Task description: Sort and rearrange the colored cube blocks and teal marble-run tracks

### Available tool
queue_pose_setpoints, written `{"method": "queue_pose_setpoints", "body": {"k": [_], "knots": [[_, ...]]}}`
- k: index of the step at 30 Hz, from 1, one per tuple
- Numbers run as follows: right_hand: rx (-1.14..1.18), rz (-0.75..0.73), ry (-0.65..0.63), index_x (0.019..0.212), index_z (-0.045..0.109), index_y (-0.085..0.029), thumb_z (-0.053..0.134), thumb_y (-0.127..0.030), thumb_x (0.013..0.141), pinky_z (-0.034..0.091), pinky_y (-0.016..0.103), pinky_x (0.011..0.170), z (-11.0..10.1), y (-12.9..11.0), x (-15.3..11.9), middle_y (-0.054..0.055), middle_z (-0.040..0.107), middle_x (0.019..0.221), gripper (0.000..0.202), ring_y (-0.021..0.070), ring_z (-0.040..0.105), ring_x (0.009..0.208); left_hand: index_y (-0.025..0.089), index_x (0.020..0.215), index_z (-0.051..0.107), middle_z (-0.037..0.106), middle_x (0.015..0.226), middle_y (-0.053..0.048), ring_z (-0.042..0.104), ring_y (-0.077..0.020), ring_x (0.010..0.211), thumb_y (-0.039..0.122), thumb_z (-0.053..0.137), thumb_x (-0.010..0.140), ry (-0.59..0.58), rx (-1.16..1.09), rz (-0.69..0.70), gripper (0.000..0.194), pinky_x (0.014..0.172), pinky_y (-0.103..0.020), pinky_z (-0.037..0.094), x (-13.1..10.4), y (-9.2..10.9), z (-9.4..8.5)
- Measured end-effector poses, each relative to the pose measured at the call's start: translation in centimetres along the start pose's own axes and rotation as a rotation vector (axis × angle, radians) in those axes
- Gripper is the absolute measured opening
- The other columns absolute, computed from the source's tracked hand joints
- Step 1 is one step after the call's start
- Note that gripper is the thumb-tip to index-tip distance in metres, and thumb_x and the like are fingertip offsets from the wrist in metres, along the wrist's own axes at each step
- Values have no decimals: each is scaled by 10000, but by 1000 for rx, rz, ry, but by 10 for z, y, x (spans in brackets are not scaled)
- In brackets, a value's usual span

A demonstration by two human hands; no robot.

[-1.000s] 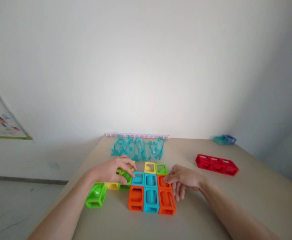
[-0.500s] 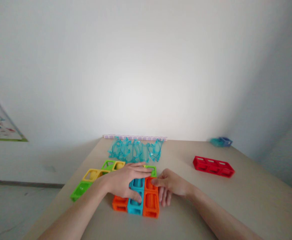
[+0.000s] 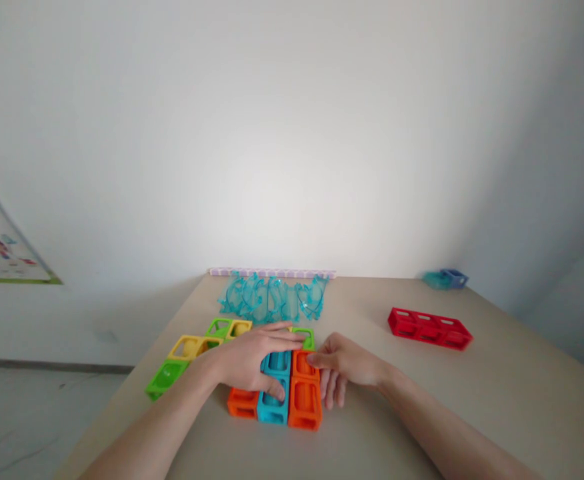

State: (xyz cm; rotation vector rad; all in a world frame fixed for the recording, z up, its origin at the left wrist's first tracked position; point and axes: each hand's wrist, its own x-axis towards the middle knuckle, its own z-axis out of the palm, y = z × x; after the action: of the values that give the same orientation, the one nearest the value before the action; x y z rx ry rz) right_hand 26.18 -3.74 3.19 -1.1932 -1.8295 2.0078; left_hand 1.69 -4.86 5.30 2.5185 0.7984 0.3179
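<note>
Orange blocks (image 3: 305, 400) and blue blocks (image 3: 273, 407) lie side by side on the table, with a green block (image 3: 305, 339) behind them. My left hand (image 3: 252, 357) rests flat across this group, fingers stretched to the right, thumb on a blue block; it covers the middle of the group. My right hand (image 3: 339, 367) is at the right side, its thumb on the rear orange block and its other fingers curled down beside it. Yellow blocks (image 3: 186, 348) and a green block (image 3: 166, 379) stretch out to the left, partly behind my left forearm.
Clear teal pieces (image 3: 272, 300) lie behind the blocks, in front of a patterned strip (image 3: 272, 273) by the wall. A red three-part block row (image 3: 429, 329) is on the right. A blue block (image 3: 455, 279) and a teal piece (image 3: 436, 280) are at the back right.
The whole view has shifted slightly. A narrow gap now shows between the front right orange block and the blue one beside it. Both hands keep nearly the same pose.
</note>
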Motion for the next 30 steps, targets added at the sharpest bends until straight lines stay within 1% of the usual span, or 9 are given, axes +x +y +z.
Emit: {"method": "queue_pose_setpoints", "body": {"k": [8,12,15,18,21,24,26,28,30], "knots": [[4,-39,-36,591,649,-94,618,-451,818,450,148,344,-23,1,-13,89,688,528,424,108,594,362,311,1490,275,295,1557,-97,268,-334,1422,526,780,647,60,-24,-73,1006,1137,-466,264,-5,-3,3],[239,-218,0,607,633,-78,678,-490,773,440,161,324,-31,1,-16,89,670,499,446,125,588,344,292,1510,212,308,1551,-104,290,-330,1414,518,800,623,115,-57,-72,1087,1149,-470,249,-6,-2,6],[397,-352,78,623,623,-87,684,-529,768,462,173,345,-18,3,-6,75,662,497,469,132,602,365,305,1523,107,339,1536,-106,323,-310,1403,509,782,658,249,-136,-103,1116,1146,-476,262,-7,-1,10],[454,-418,139,687,637,-100,651,-553,796,484,190,384,5,3,7,62,672,540,466,123,601,391,294,1504,223,385,1509,-113,383,-287,1373,459,716,761,432,-192,-65,906,1135,-435,303,-7,2,12],[465,-450,214,738,656,-114,644,-559,801,479,192,430,20,3,15,40,668,581,450,108,597,441,269,1395,442,511,1402,-123,472,-281,1298,410,696,794,514,-154,57,668,1097,-410,362,-4,6,13],[462,-480,271,694,647,-119,662,-554,790,432,174,446,25,3,15,17,635,568,446,81,556,455,253,1274,564,611,1211,-113,565,-238,1150,349,673,827,595,-66,143,470,1005,-362,445,0,8,14],[472,-495,254,727,660,-112,605,-596,816,426,191,427,26,2,13,28,629,576,495,90,540,439,241,1203,615,637,1057,-88,611,-196,995,313,669,836,682,-4,164,378,906,-315,492,2,8,16],[506,-503,190,878,675,-115,507,-654,844,460,231,423,27,0,10,58,655,657,565,126,573,468,228,1155,643,649,965,-68,624,-176,891,295,690,820,765,41,162,344,829,-290,512,3,5,17],[522,-550,154,1042,643,-144,466,-689,840,499,264,447,28,-2,6,83,673,793,607,161,615,564,224,1156,643,675,970,-69,638,-183,877,289,696,815,838,52,105,351,816,-294,518,2,3,19]]}}
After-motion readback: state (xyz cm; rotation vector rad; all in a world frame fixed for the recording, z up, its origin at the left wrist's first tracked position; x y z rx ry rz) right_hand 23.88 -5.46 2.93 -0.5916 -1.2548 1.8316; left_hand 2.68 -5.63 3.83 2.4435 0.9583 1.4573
